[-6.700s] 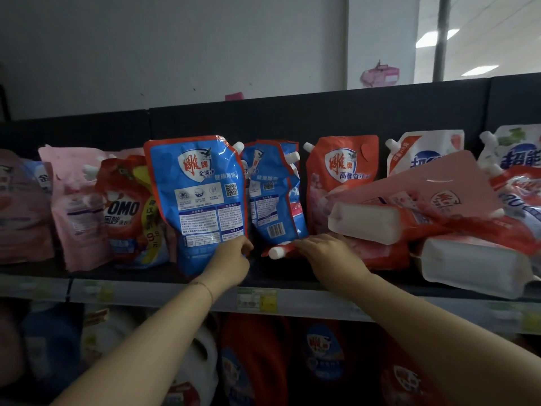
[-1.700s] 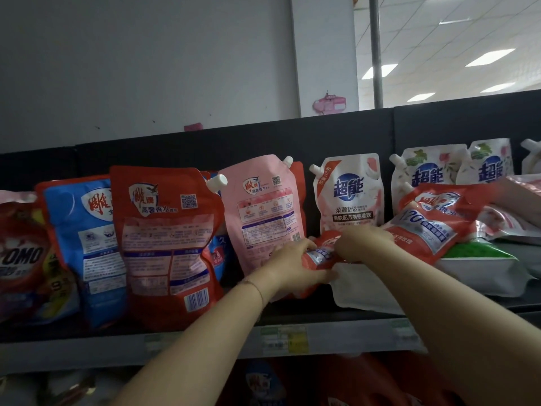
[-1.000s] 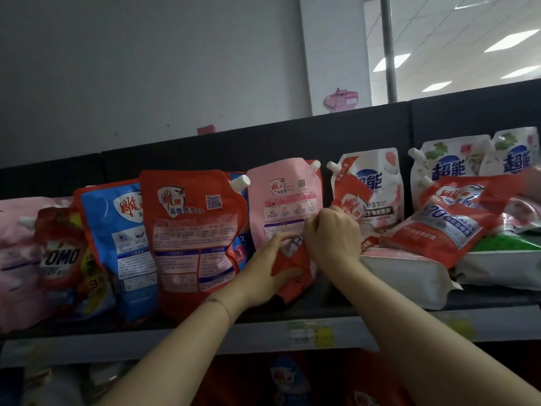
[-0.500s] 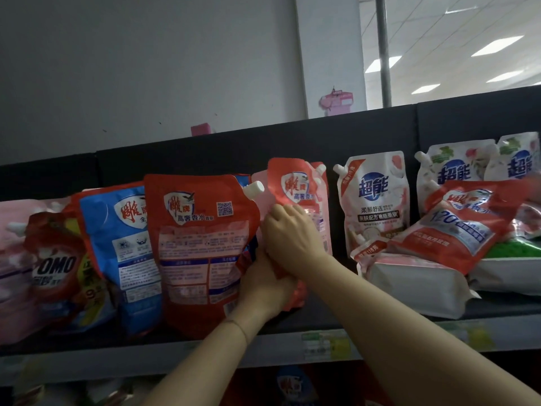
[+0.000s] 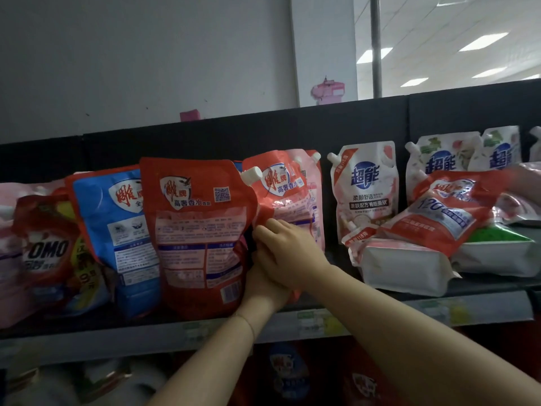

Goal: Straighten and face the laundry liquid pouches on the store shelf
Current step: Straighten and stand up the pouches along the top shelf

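Head view: we have both hands on a small red pouch at the middle of the shelf, standing it upright beside a large red pouch and just in front of a pink pouch. Our right hand lies across its lower front, fingers bent round the left edge. Our left hand is at the base beneath, its fingers hidden, so we cannot tell what hold it has. The pouch's top creases and leans left toward its neighbour's cap. We judge it soft, liquid-filled and bottom-heavy, its film probably slick, so it will likely slump wherever it is unsupported. It is best taken low, one hand under the base and one flat on the face, or by the stiffer sealed side edges, not by the spout. To the right, toppled pouches lie on their sides, not yet faced.
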The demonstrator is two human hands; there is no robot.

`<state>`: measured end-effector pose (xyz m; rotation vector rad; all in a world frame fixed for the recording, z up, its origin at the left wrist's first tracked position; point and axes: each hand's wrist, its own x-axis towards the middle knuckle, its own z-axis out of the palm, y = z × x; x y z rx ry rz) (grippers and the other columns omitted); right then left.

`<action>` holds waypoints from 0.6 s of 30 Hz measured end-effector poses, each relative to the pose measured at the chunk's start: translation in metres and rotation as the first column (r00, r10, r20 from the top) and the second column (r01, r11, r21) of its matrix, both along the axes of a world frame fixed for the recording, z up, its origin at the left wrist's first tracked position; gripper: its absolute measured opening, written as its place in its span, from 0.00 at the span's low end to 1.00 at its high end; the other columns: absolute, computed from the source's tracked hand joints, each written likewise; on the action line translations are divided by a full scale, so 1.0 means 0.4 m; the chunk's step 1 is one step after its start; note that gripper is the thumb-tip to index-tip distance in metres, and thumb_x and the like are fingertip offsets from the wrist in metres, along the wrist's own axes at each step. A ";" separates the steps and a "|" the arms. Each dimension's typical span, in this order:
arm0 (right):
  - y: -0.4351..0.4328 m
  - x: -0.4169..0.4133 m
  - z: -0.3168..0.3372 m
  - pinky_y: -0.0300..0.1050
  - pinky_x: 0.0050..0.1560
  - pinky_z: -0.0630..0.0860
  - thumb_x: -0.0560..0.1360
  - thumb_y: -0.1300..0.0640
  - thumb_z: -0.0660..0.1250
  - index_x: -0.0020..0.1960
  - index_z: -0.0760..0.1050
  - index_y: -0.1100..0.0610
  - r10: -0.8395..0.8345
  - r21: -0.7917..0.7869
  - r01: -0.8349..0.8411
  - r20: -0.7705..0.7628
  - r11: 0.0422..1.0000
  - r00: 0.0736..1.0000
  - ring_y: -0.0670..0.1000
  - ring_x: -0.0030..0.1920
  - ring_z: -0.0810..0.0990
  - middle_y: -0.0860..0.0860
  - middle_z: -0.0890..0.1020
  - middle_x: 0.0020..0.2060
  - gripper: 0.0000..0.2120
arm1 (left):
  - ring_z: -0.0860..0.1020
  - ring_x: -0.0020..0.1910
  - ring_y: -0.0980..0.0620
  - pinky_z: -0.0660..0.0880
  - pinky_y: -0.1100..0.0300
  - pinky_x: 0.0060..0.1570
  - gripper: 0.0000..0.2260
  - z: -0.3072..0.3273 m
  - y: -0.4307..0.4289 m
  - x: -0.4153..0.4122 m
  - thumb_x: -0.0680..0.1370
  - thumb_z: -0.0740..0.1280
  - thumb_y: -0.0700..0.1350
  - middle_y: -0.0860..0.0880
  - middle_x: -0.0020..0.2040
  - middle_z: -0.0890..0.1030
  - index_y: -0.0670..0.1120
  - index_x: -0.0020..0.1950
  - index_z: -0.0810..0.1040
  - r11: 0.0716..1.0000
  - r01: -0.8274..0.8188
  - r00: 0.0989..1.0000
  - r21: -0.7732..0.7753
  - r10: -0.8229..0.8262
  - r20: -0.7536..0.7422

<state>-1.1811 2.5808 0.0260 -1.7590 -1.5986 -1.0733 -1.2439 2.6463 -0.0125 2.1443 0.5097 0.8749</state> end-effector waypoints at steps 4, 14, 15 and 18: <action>-0.048 -0.010 -0.004 0.41 0.27 0.67 0.73 0.52 0.59 0.42 0.74 0.58 -0.028 0.031 0.029 -0.008 0.999 1.000 0.53 0.32 0.75 0.51 0.77 0.34 0.10 | 0.72 0.49 0.56 0.66 0.78 0.35 0.22 -0.024 -0.009 -0.013 0.69 0.76 0.39 0.57 0.50 0.74 0.49 0.58 0.70 1.000 0.011 0.995 0.027 -0.014 0.099; -0.185 0.014 -0.043 0.46 0.31 0.69 0.73 0.56 0.63 0.44 0.74 0.59 -0.277 -0.058 0.271 -0.159 0.961 0.948 0.57 0.36 0.76 0.53 0.78 0.39 0.06 | 0.71 0.44 0.49 0.69 0.58 0.40 0.11 -0.041 -0.067 -0.051 0.71 0.71 0.44 0.50 0.45 0.70 0.47 0.46 0.69 0.812 -0.244 0.933 0.529 0.048 0.357; -0.197 0.014 -0.044 0.47 0.31 0.69 0.74 0.55 0.63 0.45 0.74 0.59 -0.290 -0.070 0.282 -0.168 0.957 0.942 0.57 0.36 0.76 0.53 0.77 0.39 0.06 | 0.71 0.44 0.48 0.70 0.55 0.39 0.11 -0.041 -0.080 -0.044 0.70 0.72 0.44 0.49 0.45 0.72 0.47 0.46 0.71 0.753 -0.264 0.938 0.603 0.055 0.342; -0.227 0.023 -0.045 0.46 0.32 0.65 0.75 0.54 0.63 0.45 0.74 0.59 -0.312 -0.084 0.301 -0.179 0.950 0.933 0.56 0.38 0.75 0.52 0.76 0.40 0.07 | 0.73 0.47 0.47 0.72 0.53 0.42 0.10 -0.038 -0.110 -0.025 0.71 0.71 0.43 0.48 0.48 0.74 0.46 0.49 0.73 0.717 -0.159 0.969 0.679 -0.019 0.247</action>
